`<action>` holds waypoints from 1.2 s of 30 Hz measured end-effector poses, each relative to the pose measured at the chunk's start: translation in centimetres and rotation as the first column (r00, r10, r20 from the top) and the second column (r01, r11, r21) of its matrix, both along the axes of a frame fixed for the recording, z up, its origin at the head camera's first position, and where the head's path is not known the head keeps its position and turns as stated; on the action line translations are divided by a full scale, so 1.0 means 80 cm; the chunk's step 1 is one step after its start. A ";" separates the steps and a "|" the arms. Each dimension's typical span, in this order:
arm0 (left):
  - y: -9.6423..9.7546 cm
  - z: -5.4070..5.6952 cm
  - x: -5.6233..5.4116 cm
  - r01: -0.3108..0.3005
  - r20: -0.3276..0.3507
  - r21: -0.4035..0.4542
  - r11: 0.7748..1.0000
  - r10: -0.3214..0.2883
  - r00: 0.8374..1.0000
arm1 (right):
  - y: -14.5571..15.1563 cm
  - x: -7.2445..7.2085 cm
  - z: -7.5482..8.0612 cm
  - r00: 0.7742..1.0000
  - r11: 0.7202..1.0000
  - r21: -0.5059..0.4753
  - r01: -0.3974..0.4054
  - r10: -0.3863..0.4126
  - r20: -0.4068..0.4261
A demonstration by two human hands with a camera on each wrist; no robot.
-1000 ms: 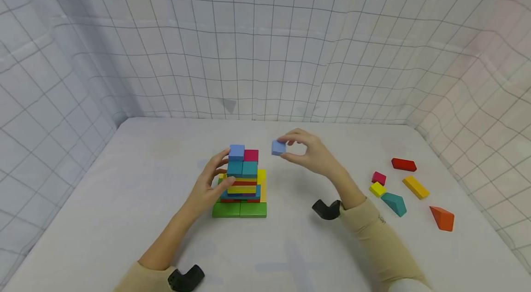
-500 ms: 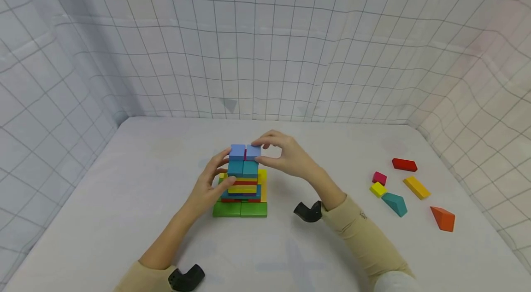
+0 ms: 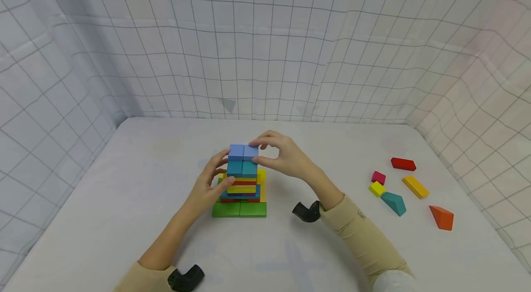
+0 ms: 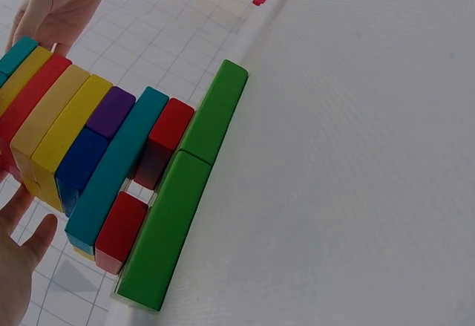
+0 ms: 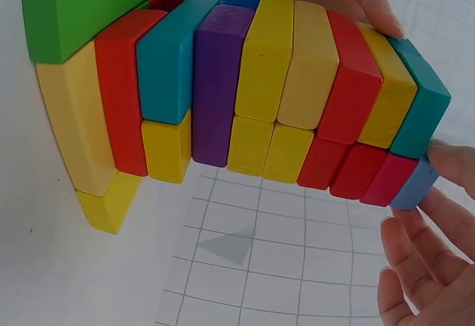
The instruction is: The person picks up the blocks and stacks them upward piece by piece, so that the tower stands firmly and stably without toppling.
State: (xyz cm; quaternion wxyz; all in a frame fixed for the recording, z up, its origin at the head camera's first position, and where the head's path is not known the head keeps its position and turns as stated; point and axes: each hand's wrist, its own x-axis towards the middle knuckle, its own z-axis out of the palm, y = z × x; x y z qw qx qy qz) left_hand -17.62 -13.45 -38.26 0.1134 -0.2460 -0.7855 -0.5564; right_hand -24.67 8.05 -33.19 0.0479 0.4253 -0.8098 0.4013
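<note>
Head view — square blue block [image 3: 250, 152], layered tower [image 3: 242, 180]

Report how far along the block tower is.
Done: the tower rises in many layers from its green base blocks. In hand: the right hand pinches a light blue cube at the top beside its twin, while the left hand steadies the side. Left: six loose blocks lie on the table's right.
</note>
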 end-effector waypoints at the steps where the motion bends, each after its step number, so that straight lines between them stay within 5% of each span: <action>1: 0.000 0.000 0.000 0.000 0.001 0.001 1.000 0.000 1.000 | 0.000 0.000 0.000 1.000 1.000 0.001 -0.001 0.001 0.003; 6: -0.001 -0.001 0.000 0.002 -0.006 0.013 1.000 -0.002 1.000 | 0.009 0.000 0.001 1.000 1.000 -0.010 0.013 -0.013 0.003; 11: 0.000 -0.001 -0.001 0.002 -0.058 0.021 1.000 0.000 0.998 | 0.053 0.011 0.008 0.989 0.988 -0.048 0.146 -0.147 -0.013; 21: 0.000 -0.001 -0.001 -0.010 -0.050 0.021 1.000 0.011 0.999 | 0.223 0.012 -0.069 0.903 0.896 0.111 0.430 -0.429 -0.035; 28: -0.001 -0.003 -0.002 0.001 -0.060 0.030 1.000 0.001 0.998 | 0.313 0.034 -0.096 0.876 0.848 0.292 0.442 -0.478 0.061; 36: 0.001 -0.005 -0.003 0.008 -0.074 0.025 1.000 -0.006 0.997 | 0.343 0.050 -0.099 0.859 0.822 0.363 0.439 -0.502 0.096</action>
